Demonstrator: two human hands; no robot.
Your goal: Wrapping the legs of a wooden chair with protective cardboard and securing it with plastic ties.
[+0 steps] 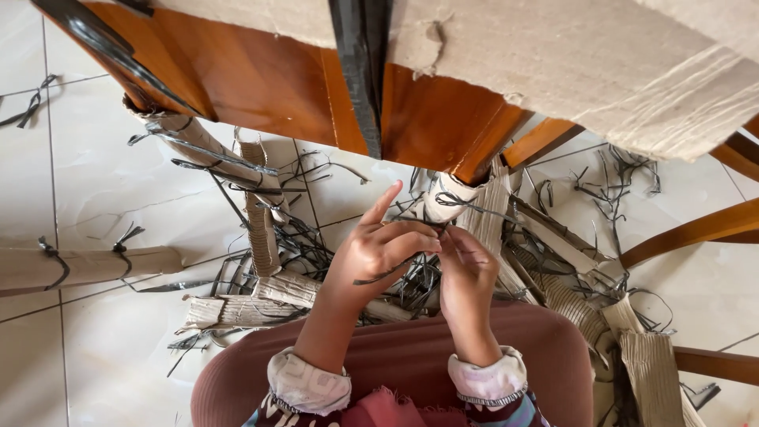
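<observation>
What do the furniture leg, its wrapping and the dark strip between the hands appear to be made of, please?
Furniture leg: glossy, reddish-brown varnished wood, seemingly, with visible grain.
Wrapping: matte tan corrugated cardboard, ribbed.
Dark strip, pinched by left hand and right hand: probably flat plastic strapping.

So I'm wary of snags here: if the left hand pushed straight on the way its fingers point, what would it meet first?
Probably the right hand's fingertips, which the left hand already touches; beyond them, the cardboard-wrapped wooden leg end bound with dark strap, though depth is unclear.

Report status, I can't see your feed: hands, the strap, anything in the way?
Left hand and right hand pinch black strap on the cardboard-wrapped chair leg. Cut straps and cardboard scraps litter the floor.
</observation>
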